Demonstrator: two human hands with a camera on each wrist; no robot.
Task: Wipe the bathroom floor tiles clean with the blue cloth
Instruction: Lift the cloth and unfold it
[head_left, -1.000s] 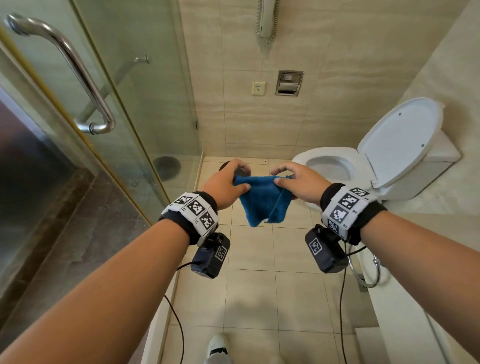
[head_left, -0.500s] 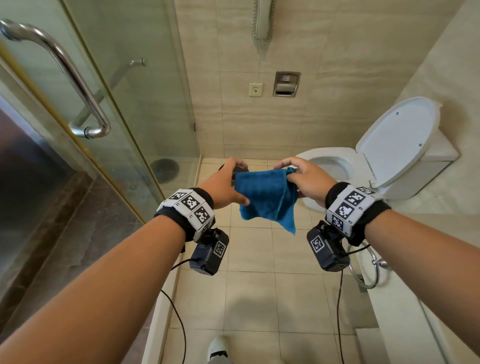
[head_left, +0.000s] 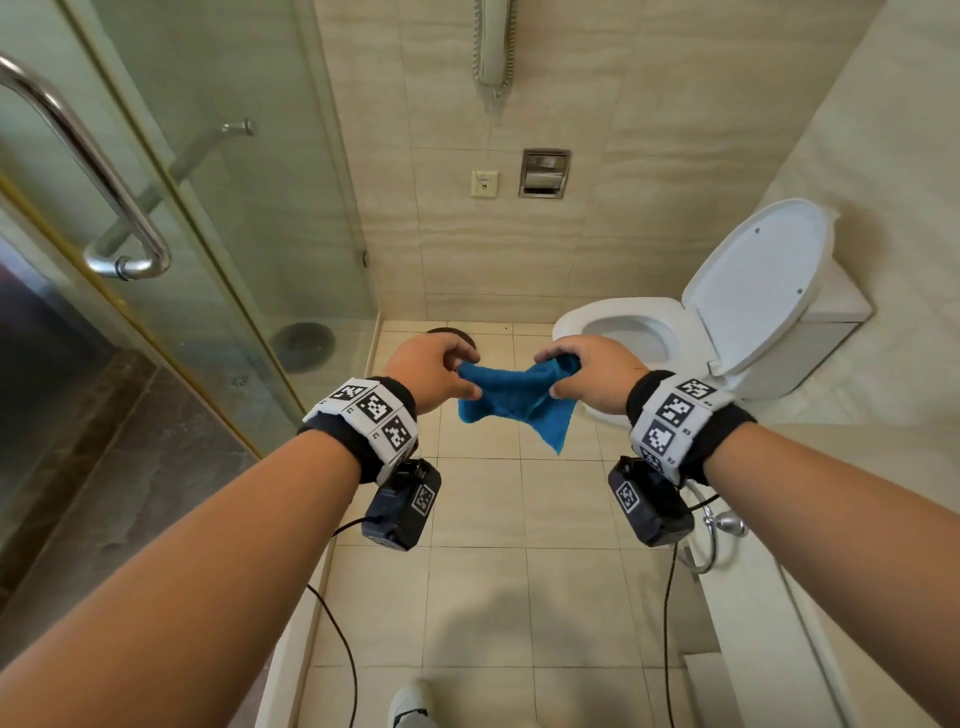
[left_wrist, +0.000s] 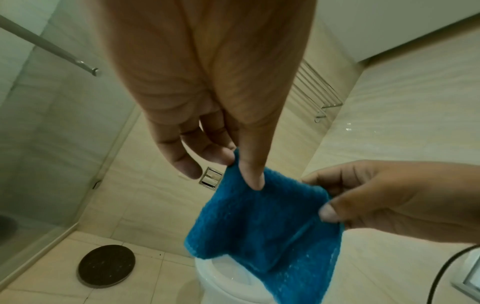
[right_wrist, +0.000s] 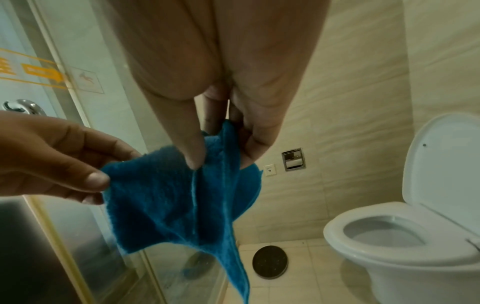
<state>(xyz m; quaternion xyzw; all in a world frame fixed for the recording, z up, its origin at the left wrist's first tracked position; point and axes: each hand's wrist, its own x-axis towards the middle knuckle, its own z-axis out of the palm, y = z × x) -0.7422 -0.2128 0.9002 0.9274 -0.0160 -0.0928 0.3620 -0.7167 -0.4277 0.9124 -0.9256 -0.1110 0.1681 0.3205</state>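
Note:
The blue cloth (head_left: 514, 402) hangs in the air between both hands, well above the beige floor tiles (head_left: 478, 597). My left hand (head_left: 434, 371) pinches its left top corner between thumb and fingers. My right hand (head_left: 587, 376) grips the bunched right top edge. In the left wrist view the cloth (left_wrist: 265, 230) drapes down from my thumb, with the other hand (left_wrist: 389, 197) pinching its far edge. The right wrist view shows the cloth (right_wrist: 182, 201) folded into ridges under my right fingers (right_wrist: 192, 152), one corner trailing downward.
A white toilet (head_left: 639, 332) with raised lid stands at the right. A glass shower door (head_left: 208, 234) with a steel handle (head_left: 83, 166) is on the left. A dark round floor drain cover (right_wrist: 270, 262) lies near the far wall. A ring holder (head_left: 711, 540) juts from the right counter.
The hands have drawn apart, stretching the cloth's top edge wider between them. The right hand has bunched its end, and the cloth's lower corner now hangs toward the right.

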